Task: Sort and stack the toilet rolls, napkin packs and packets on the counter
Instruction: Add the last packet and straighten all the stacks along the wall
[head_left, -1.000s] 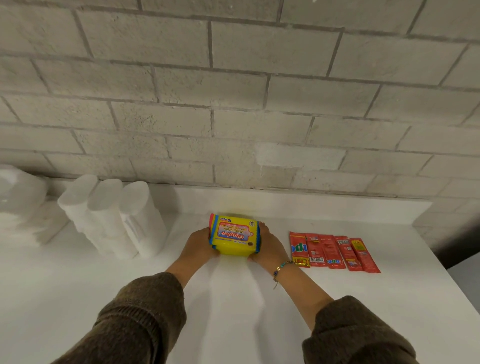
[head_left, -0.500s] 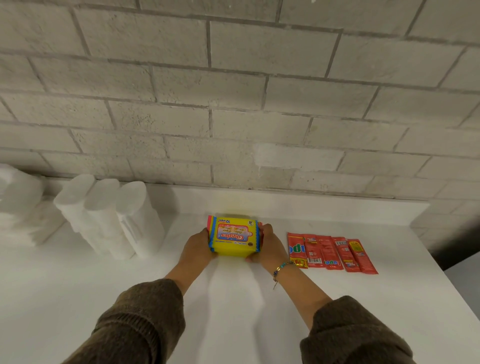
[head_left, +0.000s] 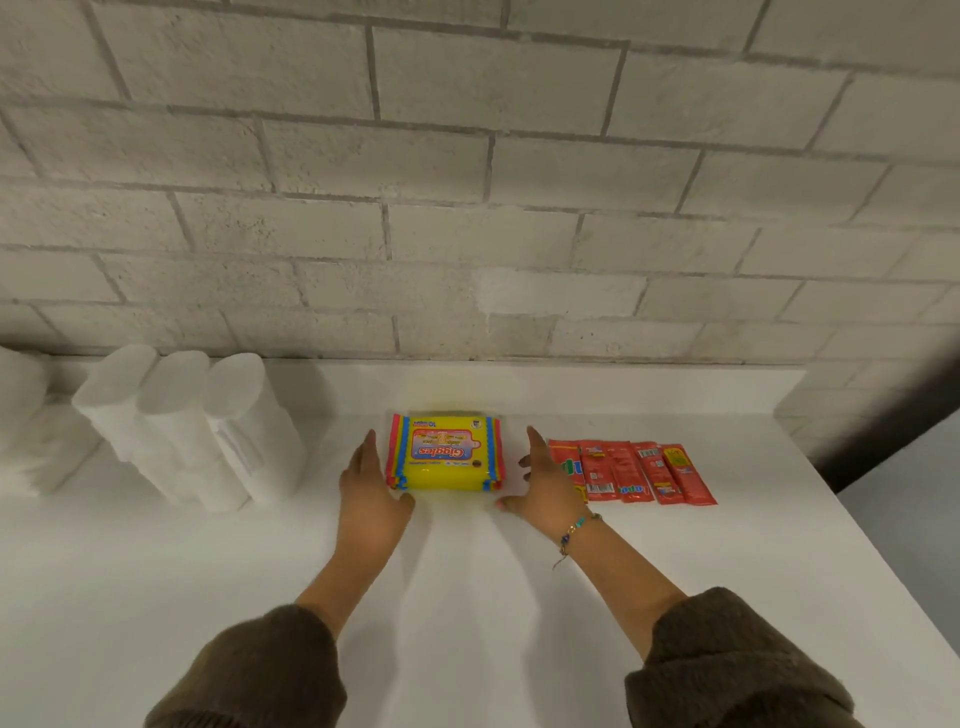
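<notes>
Backdrop: painted block wall (head_left: 467, 156), rough and pitted, grey mortar lines. Below it a smooth matte white counter (head_left: 260, 597) with a low upstand at the back.

Napkin pack (head_left: 444, 457) sits flat mid-counter near the upstand: yellow glossy plastic, rectangular, zigzag red/blue side edges, label upside-down to the camera. Looks layered; count unclear.

Left hand (head_left: 371, 493): fingers straight and together, edge-on along the pack's left side, seems to touch at the near corner. Gripping nothing.

Right hand (head_left: 545, 483): fingers straight and spread, just beside the pack's right side with a small gap. Holding nothing. It hides part of the leftmost packet.

Packets (head_left: 644, 470): red glossy sachets, narrow, flat, overlapping in a row right of the pack.

Toilet rolls (head_left: 208, 431): three white cylindrical columns standing side by side at left.

Beaded bracelet (head_left: 574, 530) on the right wrist; brown knit sleeves (head_left: 260, 670).
</notes>
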